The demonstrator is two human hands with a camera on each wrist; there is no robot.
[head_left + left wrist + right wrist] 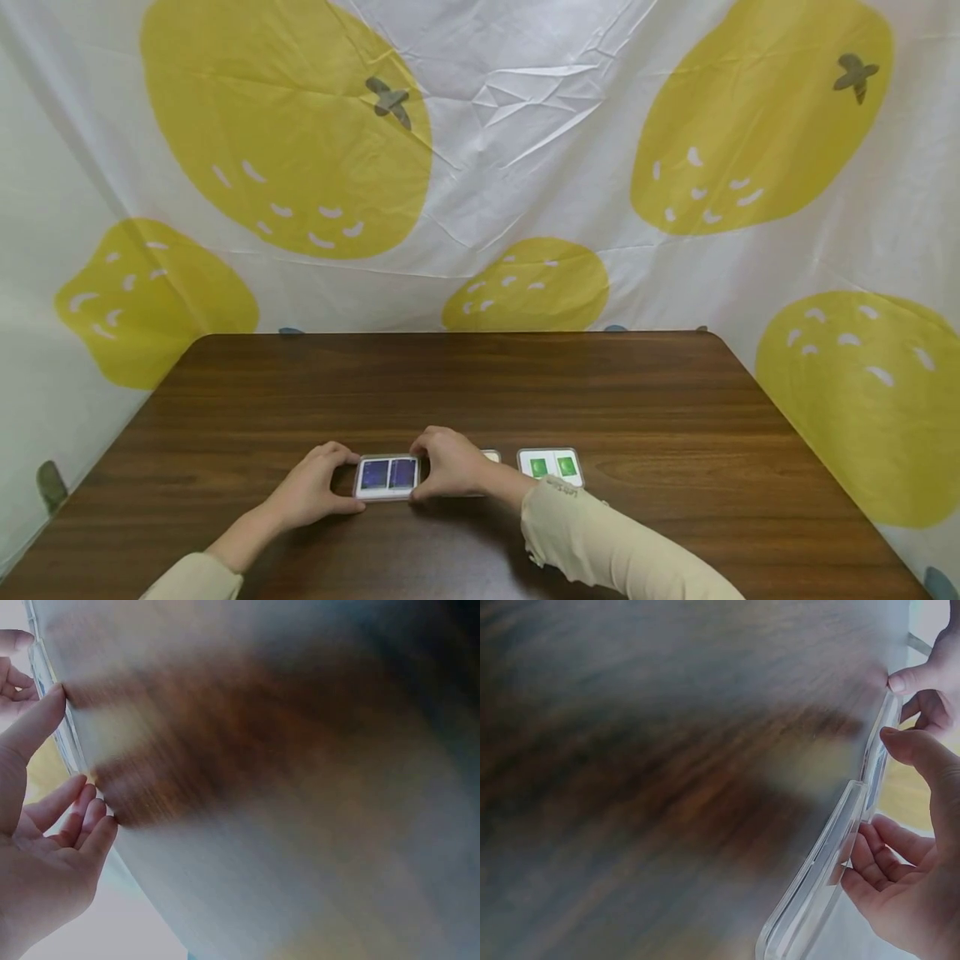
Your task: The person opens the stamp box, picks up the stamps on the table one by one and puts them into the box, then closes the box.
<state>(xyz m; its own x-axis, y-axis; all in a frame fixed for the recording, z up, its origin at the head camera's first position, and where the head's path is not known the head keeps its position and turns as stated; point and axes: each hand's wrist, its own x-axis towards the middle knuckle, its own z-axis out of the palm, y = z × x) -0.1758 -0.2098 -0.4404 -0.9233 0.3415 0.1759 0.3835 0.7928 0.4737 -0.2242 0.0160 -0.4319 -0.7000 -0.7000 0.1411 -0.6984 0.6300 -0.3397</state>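
On the table lies a flat clear plastic case (388,477) showing two dark blue card-like panels on white. My left hand (303,490) holds its left end, thumb at the near corner and fingers at the far one. At its right end my right hand (453,467) spans the case in the same way. Thumb and fingers of the left hand (56,855) touch the case edge (69,742) in the left wrist view. Partly hidden under my right hand is a second clear case (810,877), next to the first. Its contents are mostly hidden.
A third case (551,483) with two green squares on white lies further right, partly behind my right forearm. The brown wooden table (480,383) reaches back to a white curtain (525,183) printed with yellow fruit.
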